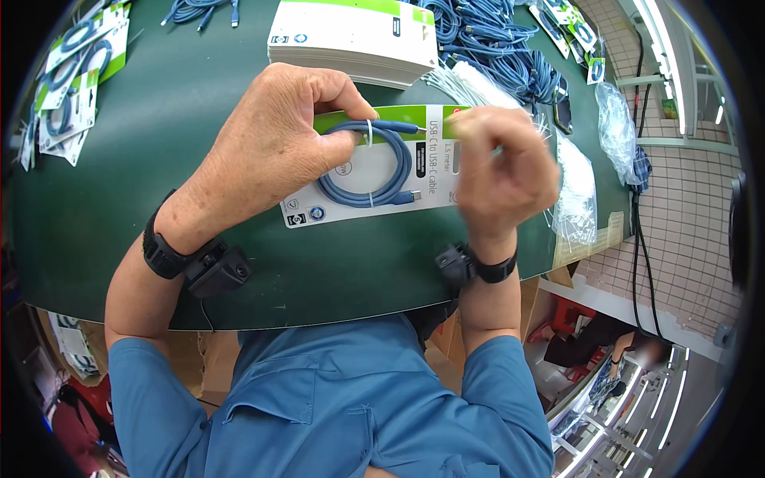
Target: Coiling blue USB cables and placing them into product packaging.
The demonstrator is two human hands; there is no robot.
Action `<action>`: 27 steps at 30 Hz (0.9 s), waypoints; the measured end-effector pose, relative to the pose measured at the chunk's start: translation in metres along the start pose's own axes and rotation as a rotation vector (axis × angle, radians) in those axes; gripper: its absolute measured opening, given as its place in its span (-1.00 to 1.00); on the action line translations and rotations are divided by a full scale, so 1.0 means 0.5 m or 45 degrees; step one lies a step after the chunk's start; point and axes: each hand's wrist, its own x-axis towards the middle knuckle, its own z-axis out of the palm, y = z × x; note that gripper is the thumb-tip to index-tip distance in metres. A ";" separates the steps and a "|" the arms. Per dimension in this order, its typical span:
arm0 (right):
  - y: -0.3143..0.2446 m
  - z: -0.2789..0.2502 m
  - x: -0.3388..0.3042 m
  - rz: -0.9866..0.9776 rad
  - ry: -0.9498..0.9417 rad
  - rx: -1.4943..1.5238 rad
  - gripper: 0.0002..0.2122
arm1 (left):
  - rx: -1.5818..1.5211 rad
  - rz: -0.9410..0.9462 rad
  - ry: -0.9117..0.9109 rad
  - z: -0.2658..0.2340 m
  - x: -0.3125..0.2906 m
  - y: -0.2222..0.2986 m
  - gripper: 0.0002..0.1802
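Observation:
A coiled blue USB cable (327, 188) lies against a white and green cardboard packaging card (434, 201), held to it by white cable ties at the top and bottom of the coil. My left hand (275, 131) grips the cable and card at the upper left, thumb and forefinger closing around the coil by the upper tie (369, 137). At the card's right edge is my right hand (506, 167), fingers curled but smeared by motion; whether anything is in them does not show.
A stack of printed cards (351, 40) stands just beyond my hands. Behind it to the right lies a heap of blue cables (510, 60), with loose white cable ties (458, 92) and a clear bag of ties (575, 191) nearer. Finished-looking carded cables (72, 99) pile at the far left on the green table (183, 60).

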 end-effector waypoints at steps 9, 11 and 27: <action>0.061 -0.021 0.011 0.867 -0.188 0.621 -0.89 | -0.152 -0.102 -0.067 -0.001 -0.010 0.056 -0.78; 0.057 0.000 0.001 0.874 -0.321 0.751 -0.84 | -0.117 -0.088 -0.069 0.000 -0.011 0.057 -0.78; 0.079 0.034 -0.018 0.413 -0.759 0.777 -0.79 | -0.060 0.031 -0.082 0.004 -0.021 0.043 -0.75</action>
